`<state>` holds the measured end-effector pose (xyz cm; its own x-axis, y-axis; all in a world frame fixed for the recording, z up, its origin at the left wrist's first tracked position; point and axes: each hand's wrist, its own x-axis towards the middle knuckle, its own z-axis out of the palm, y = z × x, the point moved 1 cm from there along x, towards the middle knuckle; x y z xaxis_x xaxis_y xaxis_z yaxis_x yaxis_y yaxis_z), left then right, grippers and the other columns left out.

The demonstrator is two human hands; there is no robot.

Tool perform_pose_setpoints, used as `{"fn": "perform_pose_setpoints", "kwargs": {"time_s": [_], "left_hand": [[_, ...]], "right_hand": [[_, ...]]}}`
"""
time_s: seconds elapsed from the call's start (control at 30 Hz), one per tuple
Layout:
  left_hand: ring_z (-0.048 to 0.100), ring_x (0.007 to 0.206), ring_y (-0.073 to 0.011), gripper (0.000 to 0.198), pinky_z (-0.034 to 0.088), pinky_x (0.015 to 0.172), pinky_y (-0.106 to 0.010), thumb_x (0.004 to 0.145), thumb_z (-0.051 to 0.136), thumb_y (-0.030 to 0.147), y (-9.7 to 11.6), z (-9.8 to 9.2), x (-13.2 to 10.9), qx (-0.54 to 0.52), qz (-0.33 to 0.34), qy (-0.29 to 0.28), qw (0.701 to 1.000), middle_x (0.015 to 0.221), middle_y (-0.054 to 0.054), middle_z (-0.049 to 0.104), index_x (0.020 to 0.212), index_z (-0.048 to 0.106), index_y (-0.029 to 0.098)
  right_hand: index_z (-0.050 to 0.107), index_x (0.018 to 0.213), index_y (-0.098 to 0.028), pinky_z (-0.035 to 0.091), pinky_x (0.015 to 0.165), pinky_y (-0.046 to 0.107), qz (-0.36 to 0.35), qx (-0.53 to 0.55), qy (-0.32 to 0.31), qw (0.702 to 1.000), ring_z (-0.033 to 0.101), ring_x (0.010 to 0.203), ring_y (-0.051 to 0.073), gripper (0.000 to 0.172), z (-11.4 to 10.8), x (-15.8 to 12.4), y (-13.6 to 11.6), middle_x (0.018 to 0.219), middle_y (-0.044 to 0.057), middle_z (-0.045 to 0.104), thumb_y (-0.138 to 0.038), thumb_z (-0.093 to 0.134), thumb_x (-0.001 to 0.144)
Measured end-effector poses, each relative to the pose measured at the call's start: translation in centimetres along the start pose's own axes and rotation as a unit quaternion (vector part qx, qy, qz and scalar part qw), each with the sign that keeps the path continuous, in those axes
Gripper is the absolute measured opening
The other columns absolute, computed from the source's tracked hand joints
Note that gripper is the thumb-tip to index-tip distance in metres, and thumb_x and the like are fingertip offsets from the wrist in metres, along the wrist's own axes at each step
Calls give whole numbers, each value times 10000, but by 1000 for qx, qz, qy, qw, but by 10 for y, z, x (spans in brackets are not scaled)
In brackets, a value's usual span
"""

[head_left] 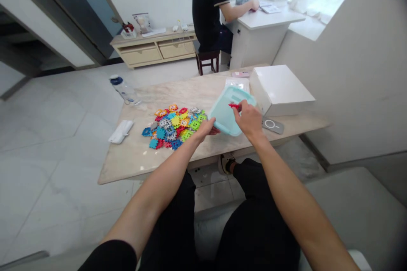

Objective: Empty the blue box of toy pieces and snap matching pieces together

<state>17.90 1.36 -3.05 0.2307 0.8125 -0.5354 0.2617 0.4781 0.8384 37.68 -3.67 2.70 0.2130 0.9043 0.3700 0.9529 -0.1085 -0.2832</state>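
A pile of colourful interlocking plastic pieces (174, 126) lies on the marble table (143, 156). To its right stands a pale teal plastic container (227, 112), tilted up at its near edge. My left hand (205, 129) grips that near left edge, fingers curled on the rim. My right hand (248, 116) hovers over the container, pinching a small red piece (234, 105) between its fingertips.
A white box (280, 89) sits to the right of the container, with a grey round-marked pad (272, 125) before it. A clear lid (238, 82), a water bottle (124, 89) and a white cloth (121, 131) also lie on the table. Another person (213, 8) sits at a white desk behind.
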Motion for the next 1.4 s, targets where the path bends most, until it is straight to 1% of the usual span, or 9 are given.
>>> {"fn": "perform_pose_setpoints", "kwargs": {"time_s": [0.2,0.43,0.53,0.63,0.73,0.83,1.03,1.23,1.4], "left_hand": [[793,760,-203,408,641,741,-268,1060,637,514,-1,24,9,-76,-29,-25,996,789,-125,794,885,704,151],[838,998,-246,408,669,947,-322,1077,548,548,1,27,18,-168,-31,-99,980,1070,-203,834,1043,683,164],[802,1204,-272,498,655,1016,-351,1097,422,586,-2,13,15,-44,19,-150,988,1356,-261,775,1100,678,158],[793,1209,-302,410,652,1013,-405,1040,525,543,-11,-10,7,116,40,-163,979,1350,-238,786,1059,702,174],[782,1184,-371,258,618,1058,-472,860,764,451,-18,-38,-5,193,42,-163,967,1126,-208,832,846,712,199],[733,1267,-400,232,539,1158,-453,726,864,390,-23,-71,-23,258,72,-146,952,971,-154,827,697,685,245],[777,980,-335,246,581,949,-365,746,868,493,-40,-139,-69,322,131,-143,927,956,-108,843,790,779,267],[745,753,-266,203,545,719,-292,723,908,415,-54,-196,-97,285,99,-100,948,803,-63,819,726,775,261],[767,800,-253,217,549,723,-284,840,812,457,-52,-219,-97,248,129,-111,954,911,-74,840,880,830,245]], "right_hand": [[640,1080,-224,504,820,379,-46,131,148,979,681,836,274,282,4,-2,6,880,75,727,-494,570,1120],[621,1078,-243,527,784,369,-54,159,176,970,669,794,256,305,14,1,-16,837,42,684,-542,574,1112],[621,1071,-242,533,799,376,-72,165,176,968,668,810,257,300,19,3,-34,840,42,675,-534,565,1115],[629,1071,-233,534,822,380,-96,175,165,966,675,849,261,296,22,4,-56,868,57,682,-519,566,1114],[642,1086,-221,530,834,372,-121,189,109,968,694,878,261,275,26,5,-80,913,78,715,-485,572,1114],[663,1089,-227,521,802,345,-125,180,-33,975,723,862,251,219,40,7,-100,933,74,768,-444,631,1092],[702,947,-198,551,762,289,-54,213,-297,929,790,826,224,179,93,19,-124,907,78,832,-345,784,1008],[793,1037,-154,609,744,246,75,283,-322,900,814,835,185,249,131,26,-147,998,101,868,-392,724,1052],[830,951,-149,619,729,257,115,222,-335,908,817,837,207,141,141,23,-131,913,96,861,-269,757,949]]}}
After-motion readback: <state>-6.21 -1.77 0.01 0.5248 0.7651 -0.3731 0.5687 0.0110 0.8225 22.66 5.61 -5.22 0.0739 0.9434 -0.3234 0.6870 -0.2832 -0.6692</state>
